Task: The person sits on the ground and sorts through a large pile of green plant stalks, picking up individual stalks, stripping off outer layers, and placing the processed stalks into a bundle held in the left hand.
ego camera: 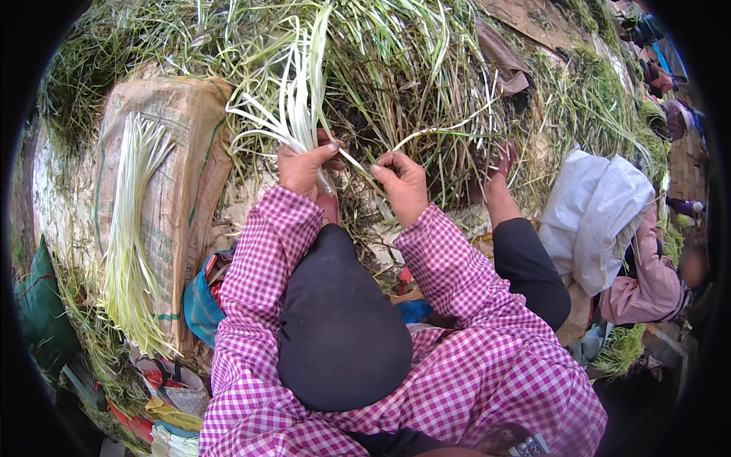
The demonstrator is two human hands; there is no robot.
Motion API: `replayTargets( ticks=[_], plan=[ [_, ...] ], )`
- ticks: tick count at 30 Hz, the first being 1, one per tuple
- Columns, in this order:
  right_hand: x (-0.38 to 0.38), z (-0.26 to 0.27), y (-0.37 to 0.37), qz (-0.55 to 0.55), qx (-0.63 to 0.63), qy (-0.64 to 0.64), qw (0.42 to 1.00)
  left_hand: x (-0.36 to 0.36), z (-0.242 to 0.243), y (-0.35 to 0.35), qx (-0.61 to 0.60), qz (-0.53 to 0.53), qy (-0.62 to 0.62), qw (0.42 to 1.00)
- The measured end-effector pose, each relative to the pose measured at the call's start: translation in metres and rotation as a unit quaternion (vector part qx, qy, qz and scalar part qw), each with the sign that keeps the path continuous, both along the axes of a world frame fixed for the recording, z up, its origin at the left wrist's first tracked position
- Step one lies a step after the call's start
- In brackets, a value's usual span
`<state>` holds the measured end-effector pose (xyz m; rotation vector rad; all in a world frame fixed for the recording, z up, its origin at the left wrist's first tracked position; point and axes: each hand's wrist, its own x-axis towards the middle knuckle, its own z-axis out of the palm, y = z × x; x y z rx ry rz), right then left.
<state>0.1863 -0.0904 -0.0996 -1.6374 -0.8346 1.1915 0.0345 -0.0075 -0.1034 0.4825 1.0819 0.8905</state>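
My left hand grips a fanned bunch of pale, blanched leafy stalks, possibly chives, which points away from me. From its thumb and fingers one slim white stalk runs across to my right hand. The thumb and forefinger of my right hand pinch that stalk's end, and a thin yellow-green leaf trails off to the right from there. Beyond both hands lies a heap of long green stalks with dirty, brownish lower parts. A neat pale bundle rests on a wrapped woven sack to my left.
A blue bag and an open white bag stand at my left. White woven plastic sheeting is at my right, beside another person's checked sleeve. Brown cloth lies on the heap's far right.
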Motion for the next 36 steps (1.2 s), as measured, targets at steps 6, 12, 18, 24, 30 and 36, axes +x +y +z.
replayTargets(
  ticks=[6, 12, 18, 24, 30, 36],
  plan=[
    [0.002, 0.0, -0.029, 0.299, 0.076, -0.337, 0.889, -0.005, -0.007, 0.015, -0.058, 0.077, 0.091, 0.991],
    [0.007, -0.027, -0.065, 0.464, -0.057, -0.433, 0.771, -0.027, -0.024, 0.036, -0.018, 0.117, 0.092, 0.989],
    [0.025, -0.064, -0.108, 0.602, -0.273, -0.377, 0.649, -0.052, -0.021, 0.054, 0.04, 0.131, 0.092, 0.986],
    [0.048, -0.035, -0.085, 0.568, -0.439, -0.298, 0.63, -0.034, 0.002, 0.043, 0.0, 0.06, 0.044, 0.997],
    [0.027, 0.036, 0.019, 0.348, -0.238, -0.302, 0.855, -0.021, 0.014, 0.011, -0.036, 0.014, 0.006, 0.999],
    [-0.004, 0.05, 0.084, 0.045, -0.084, -0.065, 0.993, 0.0, 0.011, -0.005, 0.011, -0.085, 0.015, 0.996]
  ],
)
